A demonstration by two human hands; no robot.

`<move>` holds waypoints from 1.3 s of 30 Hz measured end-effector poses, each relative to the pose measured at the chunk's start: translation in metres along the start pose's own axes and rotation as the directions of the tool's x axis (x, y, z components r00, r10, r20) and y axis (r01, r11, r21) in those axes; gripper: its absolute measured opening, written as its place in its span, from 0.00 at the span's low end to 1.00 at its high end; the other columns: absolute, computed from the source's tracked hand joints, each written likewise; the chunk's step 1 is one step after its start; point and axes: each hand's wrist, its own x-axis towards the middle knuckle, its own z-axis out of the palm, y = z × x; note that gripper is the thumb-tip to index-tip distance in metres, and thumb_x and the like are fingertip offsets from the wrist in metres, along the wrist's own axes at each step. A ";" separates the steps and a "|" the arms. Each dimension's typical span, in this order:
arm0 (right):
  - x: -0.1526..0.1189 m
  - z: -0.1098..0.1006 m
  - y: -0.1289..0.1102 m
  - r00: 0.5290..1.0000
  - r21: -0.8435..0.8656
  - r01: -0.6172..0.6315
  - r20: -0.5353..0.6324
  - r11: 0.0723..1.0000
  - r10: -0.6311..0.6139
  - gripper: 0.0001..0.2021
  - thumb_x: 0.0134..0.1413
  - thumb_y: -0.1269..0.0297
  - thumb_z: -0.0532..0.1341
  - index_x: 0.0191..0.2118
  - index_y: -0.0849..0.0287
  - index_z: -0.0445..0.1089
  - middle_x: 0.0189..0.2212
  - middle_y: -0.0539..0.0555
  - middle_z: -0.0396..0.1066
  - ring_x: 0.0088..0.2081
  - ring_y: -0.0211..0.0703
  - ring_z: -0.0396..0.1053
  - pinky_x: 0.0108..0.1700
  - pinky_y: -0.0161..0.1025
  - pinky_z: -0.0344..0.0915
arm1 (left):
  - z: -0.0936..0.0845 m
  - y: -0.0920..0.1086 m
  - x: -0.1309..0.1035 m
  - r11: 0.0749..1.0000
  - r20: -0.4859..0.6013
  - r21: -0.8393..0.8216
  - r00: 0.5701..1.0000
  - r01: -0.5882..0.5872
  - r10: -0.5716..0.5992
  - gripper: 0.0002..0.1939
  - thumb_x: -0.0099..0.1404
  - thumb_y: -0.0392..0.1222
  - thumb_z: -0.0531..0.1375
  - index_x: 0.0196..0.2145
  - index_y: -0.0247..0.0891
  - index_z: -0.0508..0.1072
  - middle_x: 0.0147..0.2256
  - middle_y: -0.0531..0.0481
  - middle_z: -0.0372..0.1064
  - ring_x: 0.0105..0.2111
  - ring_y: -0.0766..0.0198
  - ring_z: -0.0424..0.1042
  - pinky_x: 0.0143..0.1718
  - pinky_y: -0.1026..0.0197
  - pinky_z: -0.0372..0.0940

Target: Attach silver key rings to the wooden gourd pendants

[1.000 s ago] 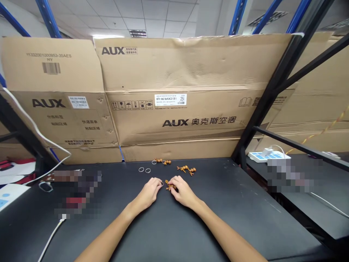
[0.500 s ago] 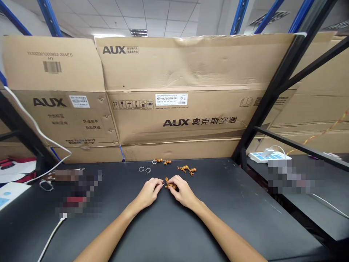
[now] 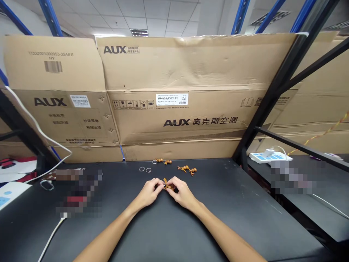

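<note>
Over the middle of the black table, my right hand (image 3: pixel 178 190) is closed in a pinch on a brown wooden gourd pendant (image 3: pixel 169 187), with its cord loop standing up on the left side. My left hand (image 3: pixel 151 190) pinches a silvery key ring, mostly hidden by the fingertips, right against the cord. Both hands' fingertips almost meet. Beyond them lie two loose key rings (image 3: pixel 148 170). Farther back are gourd pendants with rings (image 3: pixel 159 160), and to the right of these two more gourd pendants (image 3: pixel 185 168) without visible rings.
Tall cardboard panels (image 3: pixel 174 80) close off the back of the black table (image 3: pixel 152 233). At left are a blurred-out item (image 3: pixel 79 193) with a white cable (image 3: pixel 51 236) and a glass-like oval object (image 3: pixel 47 185). Black rack posts (image 3: pixel 261 105) and a power strip (image 3: pixel 269 156) stand right.
My left fingertips have moved slightly right, bringing the key ring up against the pendant's cord. The right hand has shifted very little, and the pendant has tilted slightly.
</note>
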 end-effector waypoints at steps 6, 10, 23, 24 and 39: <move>0.001 -0.001 0.000 1.000 0.006 0.004 0.000 1.000 -0.004 0.05 0.58 0.63 0.57 0.37 0.58 0.68 0.33 0.52 0.67 0.31 0.37 0.67 0.35 0.35 0.66 | 0.000 0.003 0.001 0.999 0.007 -0.006 0.999 0.048 -0.048 0.14 0.67 0.47 0.52 0.32 0.37 0.72 0.31 0.50 0.73 0.30 0.63 0.70 0.35 0.64 0.63; 0.000 0.001 0.001 1.000 0.003 0.020 -0.006 1.000 -0.020 0.04 0.58 0.65 0.58 0.37 0.58 0.68 0.33 0.52 0.66 0.31 0.37 0.66 0.35 0.35 0.66 | 0.001 0.001 0.001 0.998 -0.014 -0.005 0.998 0.067 -0.067 0.15 0.67 0.47 0.52 0.30 0.37 0.72 0.28 0.52 0.72 0.27 0.65 0.68 0.31 0.65 0.60; 0.000 0.001 0.003 0.998 -0.023 0.054 0.026 0.998 -0.053 0.06 0.57 0.67 0.58 0.40 0.57 0.69 0.34 0.52 0.67 0.32 0.38 0.67 0.37 0.35 0.66 | 0.002 0.001 0.002 0.995 -0.031 -0.009 0.995 0.096 -0.096 0.15 0.66 0.47 0.52 0.28 0.36 0.70 0.24 0.53 0.68 0.24 0.66 0.63 0.28 0.66 0.57; 0.000 0.001 0.003 0.998 -0.020 0.057 0.030 0.998 -0.056 0.06 0.57 0.68 0.58 0.40 0.57 0.70 0.34 0.52 0.67 0.32 0.38 0.67 0.37 0.35 0.66 | 0.002 0.001 0.002 0.995 -0.031 -0.010 0.995 0.094 -0.095 0.15 0.66 0.47 0.52 0.28 0.36 0.70 0.24 0.53 0.68 0.24 0.66 0.63 0.28 0.66 0.57; 0.000 0.000 0.001 1.000 0.011 0.028 0.013 1.000 -0.028 0.06 0.56 0.66 0.58 0.40 0.57 0.70 0.34 0.53 0.71 0.32 0.39 0.69 0.37 0.36 0.67 | 0.005 0.002 0.000 0.992 -0.062 -0.094 0.994 0.089 -0.095 0.15 0.65 0.49 0.53 0.31 0.36 0.72 0.29 0.50 0.73 0.28 0.63 0.69 0.33 0.63 0.62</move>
